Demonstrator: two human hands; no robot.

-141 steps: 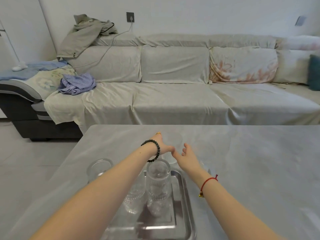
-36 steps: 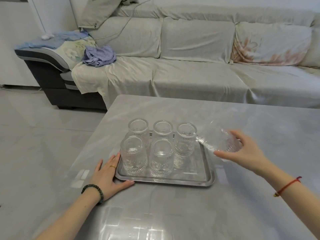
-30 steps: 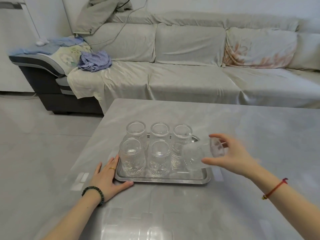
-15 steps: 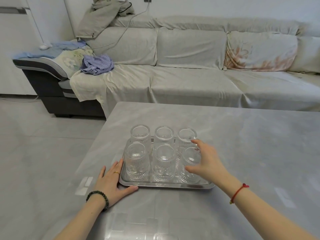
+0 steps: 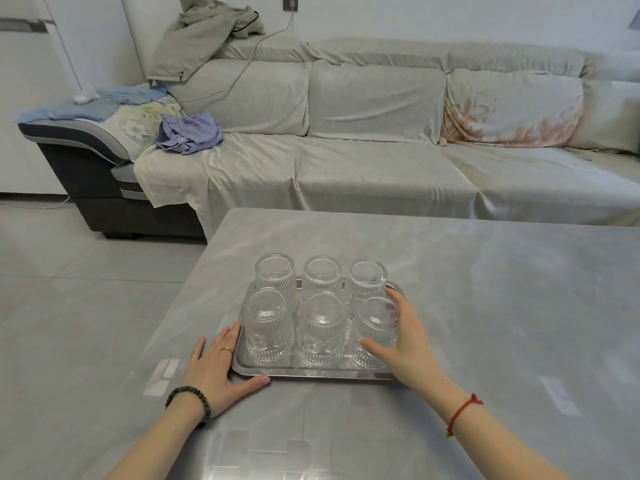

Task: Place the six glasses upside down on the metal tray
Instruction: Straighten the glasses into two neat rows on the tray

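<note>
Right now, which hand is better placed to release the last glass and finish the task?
The right hand. It is already wrapped around the near-right glass, which stands upside down on the metal tray. The left hand lies flat on the table, only touching the tray's near-left corner.

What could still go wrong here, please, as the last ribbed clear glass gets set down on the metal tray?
1. The right hand wraps the ribbed clear glass at the near right corner, which stands very close to the middle front glass; pulling the fingers out carelessly might knock the two together.
2. That corner glass sits near the rim of the rectangular metal tray; a nudge outward might tip it.
3. The left hand rests flat against the tray's corner; a push might shift the tray and rattle all six.
</note>
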